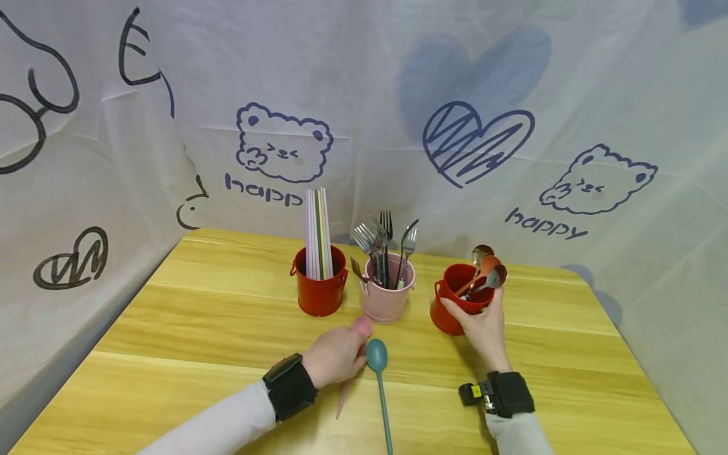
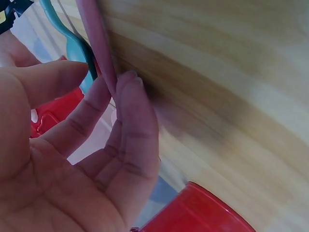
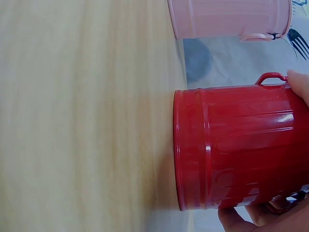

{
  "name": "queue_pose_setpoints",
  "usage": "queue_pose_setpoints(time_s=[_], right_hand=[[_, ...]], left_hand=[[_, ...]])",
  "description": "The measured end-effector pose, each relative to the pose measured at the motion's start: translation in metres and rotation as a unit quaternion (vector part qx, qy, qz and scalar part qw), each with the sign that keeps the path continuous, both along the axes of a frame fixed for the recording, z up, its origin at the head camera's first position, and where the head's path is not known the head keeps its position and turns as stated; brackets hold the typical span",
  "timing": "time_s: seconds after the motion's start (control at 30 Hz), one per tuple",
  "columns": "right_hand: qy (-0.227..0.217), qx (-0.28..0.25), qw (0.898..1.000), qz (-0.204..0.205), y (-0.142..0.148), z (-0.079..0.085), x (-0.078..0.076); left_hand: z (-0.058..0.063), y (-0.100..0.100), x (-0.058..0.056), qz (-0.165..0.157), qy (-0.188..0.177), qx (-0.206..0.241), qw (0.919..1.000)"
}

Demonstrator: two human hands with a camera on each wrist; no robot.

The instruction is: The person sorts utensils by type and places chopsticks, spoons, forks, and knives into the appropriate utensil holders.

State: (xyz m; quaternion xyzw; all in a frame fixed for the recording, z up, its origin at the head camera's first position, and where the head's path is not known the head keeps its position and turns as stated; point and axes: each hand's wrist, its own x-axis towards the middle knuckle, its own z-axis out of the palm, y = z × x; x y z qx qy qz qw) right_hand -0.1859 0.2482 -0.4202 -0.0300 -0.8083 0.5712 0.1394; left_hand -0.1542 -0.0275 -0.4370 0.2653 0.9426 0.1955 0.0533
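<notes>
My left hand (image 1: 335, 357) is curled around the handle of a pink spoon (image 1: 361, 326) at the table's middle. In the left wrist view, the pink handle (image 2: 96, 36) runs between the fingertips, with the thumb tip apart from it. Beside that hand lies a teal spoon (image 1: 376, 355), its handle pointing toward me. On the right, my right hand (image 1: 483, 325) grips a red bucket (image 1: 446, 316) by its side, thumb near the rim. Several spoons (image 1: 483, 268) lean inside this bucket. The right wrist view shows the bucket (image 3: 241, 145) upright on the table.
A pink bucket (image 1: 383, 306) with several forks (image 1: 387, 240) stands just beyond the left hand. Left of it is another red bucket (image 1: 320, 297) holding several straight, pale sticks (image 1: 318, 234). A white cloth (image 1: 364, 82) with drawings hangs behind the wooden table (image 1: 199, 303).
</notes>
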Motion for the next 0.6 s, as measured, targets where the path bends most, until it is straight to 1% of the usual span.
queue_pose_setpoints(time_s=[0.17,0.4,0.6], right_hand=[[0.005,-0.001,1.000,0.002,0.000,-0.002,-0.001],[0.013,0.004,1.000,-0.006,0.014,-0.033,-0.019],[0.018,0.016,1.000,-0.014,0.016,-0.036,-0.021]], left_hand=[[-0.002,-0.001,-0.002,0.010,0.002,0.016,0.9998],[0.001,-0.006,0.000,0.001,0.025,0.053,0.9983],[0.006,-0.007,-0.002,-0.021,0.050,0.088,0.9947]])
